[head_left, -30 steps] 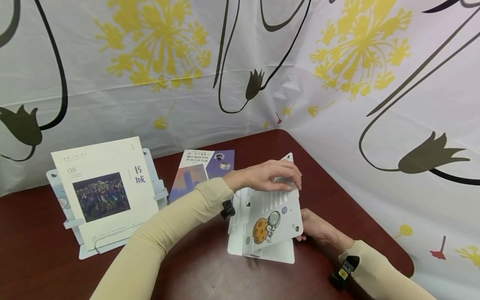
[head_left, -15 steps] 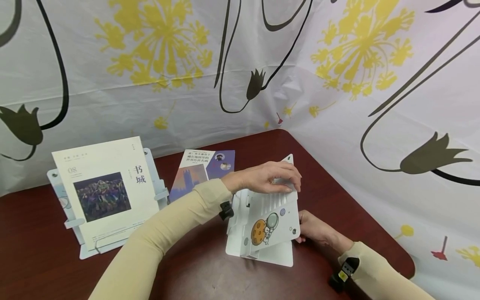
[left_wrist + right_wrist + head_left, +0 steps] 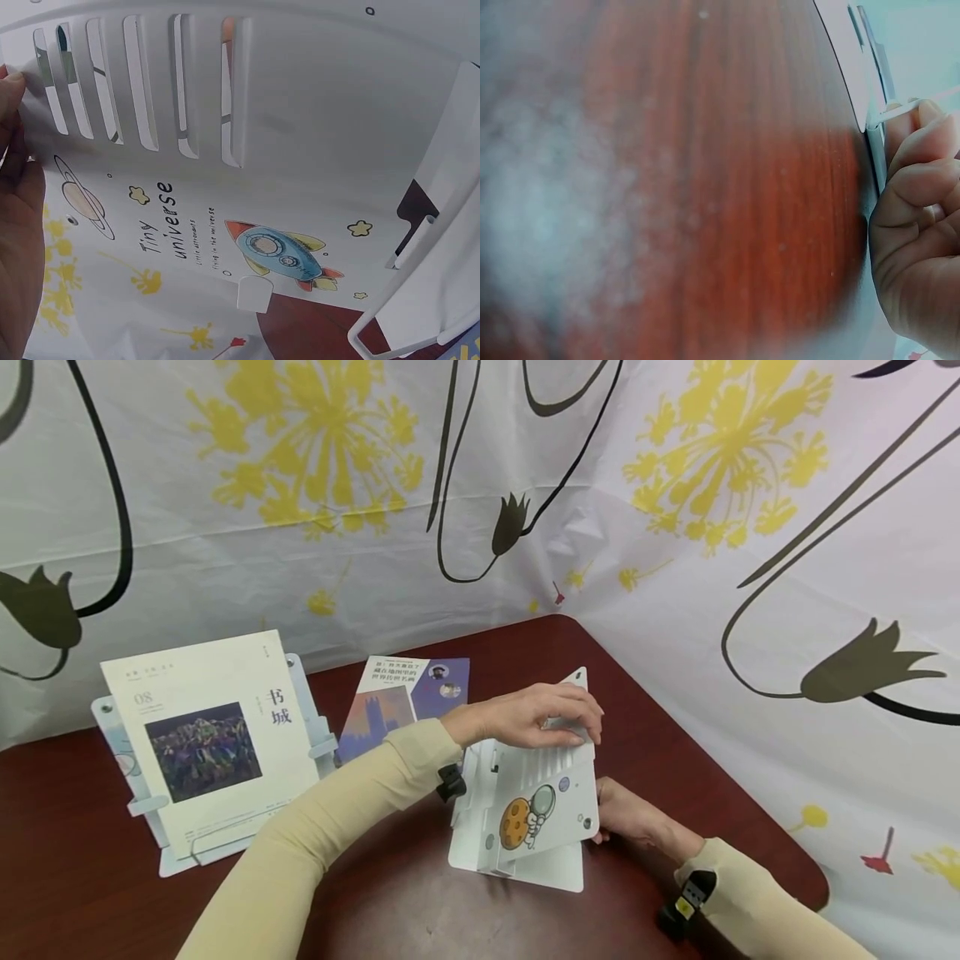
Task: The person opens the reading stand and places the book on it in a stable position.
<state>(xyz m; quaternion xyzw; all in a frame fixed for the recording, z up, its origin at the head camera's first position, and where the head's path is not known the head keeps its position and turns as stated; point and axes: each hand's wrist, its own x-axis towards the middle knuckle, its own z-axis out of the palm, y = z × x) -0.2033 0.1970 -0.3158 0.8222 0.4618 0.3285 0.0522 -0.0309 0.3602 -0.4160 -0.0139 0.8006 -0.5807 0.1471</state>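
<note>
A white book stand (image 3: pixel 551 793) with an astronaut print stands half unfolded on the table, its slotted panel tilted over a flat base plate (image 3: pixel 555 867). My left hand (image 3: pixel 543 714) holds the panel's upper edge, thumb on one face and fingers over the other. In the left wrist view that hand (image 3: pixel 19 225) grips the edge beside the slots, near a rocket print and the words "Tiny universe". Low behind the panel is my right hand (image 3: pixel 633 817), its fingertips partly hidden. The right wrist view shows its curled fingers (image 3: pixel 922 135) pinching a thin white wire support (image 3: pixel 900 112).
At the left, a second, pale blue stand (image 3: pixel 120 739) bears a white book (image 3: pixel 210 681) with a dark picture. Behind my left forearm lies a purple and white book (image 3: pixel 442 693). A patterned cloth (image 3: pixel 675 610) hangs along the back and right edges of the dark red table (image 3: pixel 420 910).
The book stand has shifted slightly left and nearer, with both hands keeping their hold. Its panel and base stand at much the same angle as before.
</note>
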